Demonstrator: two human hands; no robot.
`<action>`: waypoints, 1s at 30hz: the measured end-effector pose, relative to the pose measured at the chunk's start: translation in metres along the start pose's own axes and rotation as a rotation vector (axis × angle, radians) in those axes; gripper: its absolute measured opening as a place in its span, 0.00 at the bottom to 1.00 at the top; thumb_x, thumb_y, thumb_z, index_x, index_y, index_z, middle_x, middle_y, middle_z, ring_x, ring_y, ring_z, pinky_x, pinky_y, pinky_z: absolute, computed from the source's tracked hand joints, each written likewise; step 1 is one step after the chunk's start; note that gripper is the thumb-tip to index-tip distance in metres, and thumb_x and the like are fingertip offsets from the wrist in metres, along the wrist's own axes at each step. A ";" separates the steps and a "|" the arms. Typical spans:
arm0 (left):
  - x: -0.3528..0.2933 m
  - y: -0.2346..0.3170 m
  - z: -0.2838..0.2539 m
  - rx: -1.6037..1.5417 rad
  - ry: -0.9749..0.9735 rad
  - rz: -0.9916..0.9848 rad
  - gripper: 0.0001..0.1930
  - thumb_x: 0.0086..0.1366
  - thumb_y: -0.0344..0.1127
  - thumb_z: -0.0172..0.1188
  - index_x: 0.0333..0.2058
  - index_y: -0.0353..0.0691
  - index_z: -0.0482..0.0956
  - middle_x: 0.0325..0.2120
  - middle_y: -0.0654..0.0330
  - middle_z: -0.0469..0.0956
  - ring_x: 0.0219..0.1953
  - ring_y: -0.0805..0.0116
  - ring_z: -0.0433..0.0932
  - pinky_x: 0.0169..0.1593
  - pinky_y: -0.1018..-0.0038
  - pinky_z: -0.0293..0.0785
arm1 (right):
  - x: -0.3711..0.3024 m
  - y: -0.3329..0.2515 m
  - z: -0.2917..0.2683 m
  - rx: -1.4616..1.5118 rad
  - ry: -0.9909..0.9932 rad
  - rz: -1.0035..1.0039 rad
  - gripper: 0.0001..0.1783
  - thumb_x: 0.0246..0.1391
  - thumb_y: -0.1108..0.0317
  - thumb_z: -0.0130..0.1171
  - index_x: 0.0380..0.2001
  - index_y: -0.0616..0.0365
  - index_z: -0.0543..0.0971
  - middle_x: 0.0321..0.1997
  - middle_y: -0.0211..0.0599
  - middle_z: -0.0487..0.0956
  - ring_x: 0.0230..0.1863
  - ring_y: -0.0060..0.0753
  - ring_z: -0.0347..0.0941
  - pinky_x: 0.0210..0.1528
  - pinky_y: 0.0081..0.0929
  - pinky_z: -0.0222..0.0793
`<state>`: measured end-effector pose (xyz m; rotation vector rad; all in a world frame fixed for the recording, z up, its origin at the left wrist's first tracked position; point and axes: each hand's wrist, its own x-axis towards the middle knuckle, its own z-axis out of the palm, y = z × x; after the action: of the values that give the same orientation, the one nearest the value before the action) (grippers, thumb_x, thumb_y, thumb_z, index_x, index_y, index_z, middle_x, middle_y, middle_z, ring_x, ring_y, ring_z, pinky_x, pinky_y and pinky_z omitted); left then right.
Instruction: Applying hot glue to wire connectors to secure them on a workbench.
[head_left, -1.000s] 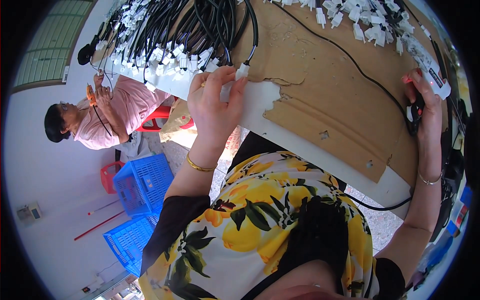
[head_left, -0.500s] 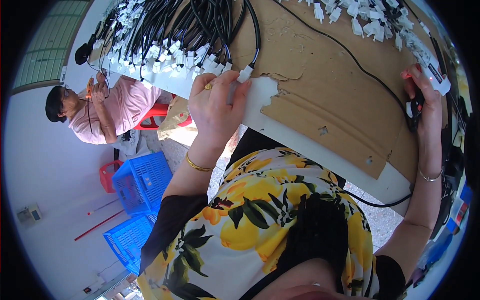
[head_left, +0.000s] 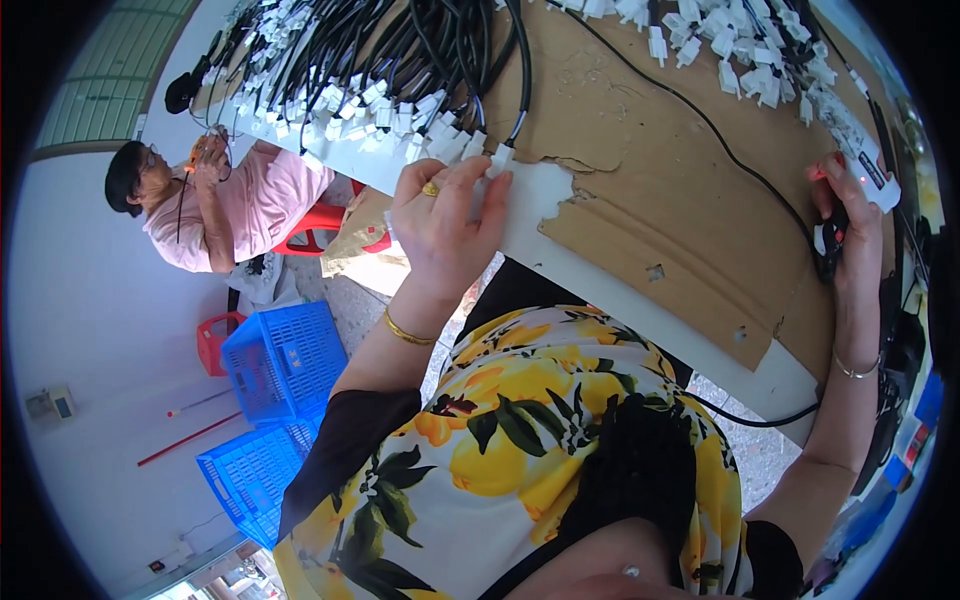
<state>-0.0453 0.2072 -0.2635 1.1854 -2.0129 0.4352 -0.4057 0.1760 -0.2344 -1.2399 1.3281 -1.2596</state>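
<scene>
Two blue crates point(head_left: 290, 355), seated person in pink point(head_left: 225, 215), red stool point(head_left: 316, 222), barred window point(head_left: 110, 85)

Left grip point(head_left: 445, 218) pinched thumb-to-finger, left forearm point(head_left: 375, 360) angled forward. Right grip point(head_left: 852, 220) out wide, fingers curled, right forearm point(head_left: 852, 415) pointing forward too.

Workshop, no doubt, and here's what shows it! White work table point(head_left: 525, 218), brown cardboard point(head_left: 680, 225) spread over top, torn and scuffed. Now look at quantity: black cables point(head_left: 430, 45) heaped at far side, dozens of white plugs point(head_left: 375, 112) crowding ends, another pile of plugs over at far right. Off to left, co-worker point(head_left: 235, 215) in pink top, seated on red stool point(head_left: 310, 228), orange tool point(head_left: 197, 152) in hand. Blue plastic crates point(head_left: 285, 360) nearby, speckled floor point(head_left: 745, 420), plain pale wall point(head_left: 100, 330).
</scene>
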 end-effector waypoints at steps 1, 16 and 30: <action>0.001 0.001 -0.001 0.013 0.004 0.001 0.12 0.42 0.26 0.63 0.29 0.38 0.73 0.19 0.63 0.75 0.22 0.64 0.70 0.30 0.73 0.65 | 0.001 0.002 -0.002 -0.006 -0.002 0.013 0.10 0.47 0.62 0.52 0.29 0.58 0.70 0.25 0.28 0.72 0.18 0.13 0.54 0.23 0.13 0.49; 0.006 -0.005 0.004 0.032 0.026 -0.036 0.09 0.42 0.31 0.64 0.23 0.40 0.73 0.11 0.63 0.69 0.17 0.64 0.69 0.24 0.73 0.64 | -0.002 0.001 -0.002 0.014 0.019 0.020 0.13 0.45 0.61 0.54 0.30 0.58 0.70 0.25 0.29 0.73 0.19 0.13 0.56 0.22 0.13 0.50; 0.062 0.020 -0.024 0.027 0.073 0.100 0.02 0.51 0.25 0.56 0.24 0.34 0.72 0.17 0.57 0.72 0.20 0.59 0.69 0.27 0.70 0.66 | -0.006 -0.005 -0.004 0.003 -0.005 0.151 0.12 0.44 0.61 0.55 0.27 0.60 0.75 0.18 0.26 0.71 0.18 0.15 0.58 0.21 0.15 0.52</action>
<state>-0.0701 0.1946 -0.2001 1.0729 -2.0149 0.5494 -0.4088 0.1822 -0.2298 -1.1183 1.3882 -1.1511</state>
